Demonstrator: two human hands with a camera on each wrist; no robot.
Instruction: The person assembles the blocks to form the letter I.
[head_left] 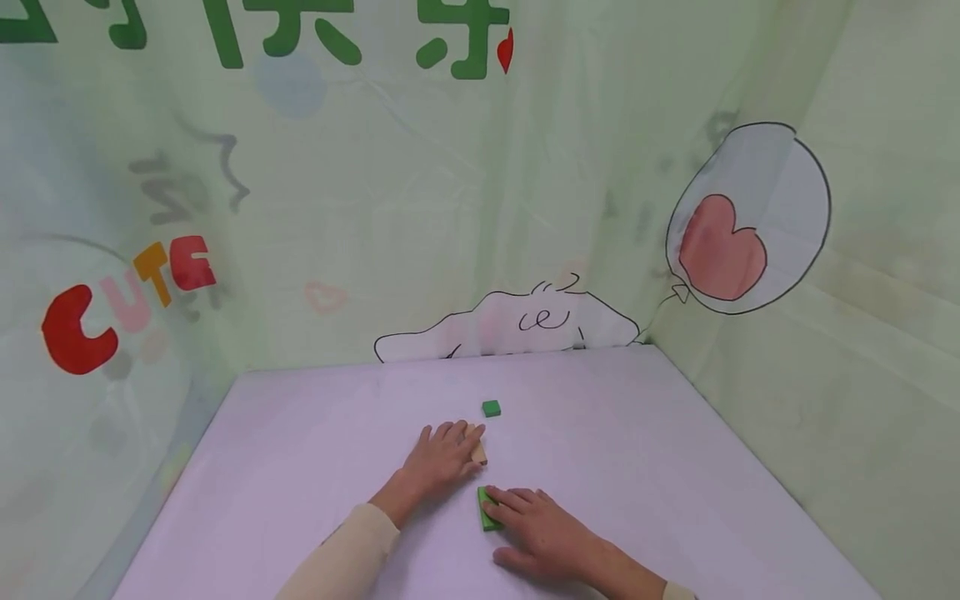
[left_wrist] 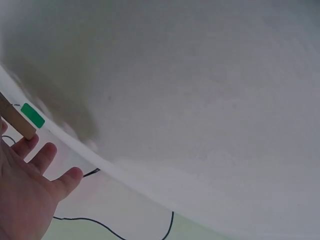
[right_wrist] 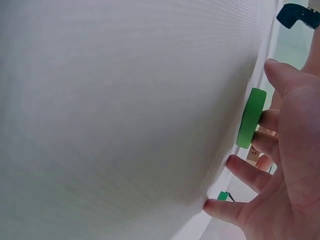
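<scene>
My left hand (head_left: 441, 457) is at a light wooden block (head_left: 477, 451) on the table, with the thumb at its near end and a finger at its far end. In the left wrist view the wooden block (left_wrist: 17, 120) touches a fingertip, while the other fingers spread apart. Nearer to me, my right hand (head_left: 543, 533) rests its fingertips on a flat green block (head_left: 489, 518). The right wrist view shows two fingers against the green block (right_wrist: 251, 117), the thumb standing away from it. A small green cube (head_left: 491, 408) lies beyond the wooden block, touched by neither hand.
A pale lilac-white tabletop (head_left: 315, 467) spreads under both hands. Light green printed curtains (head_left: 420, 192) enclose it at the back and sides, with a balloon drawing (head_left: 787, 208) on the right.
</scene>
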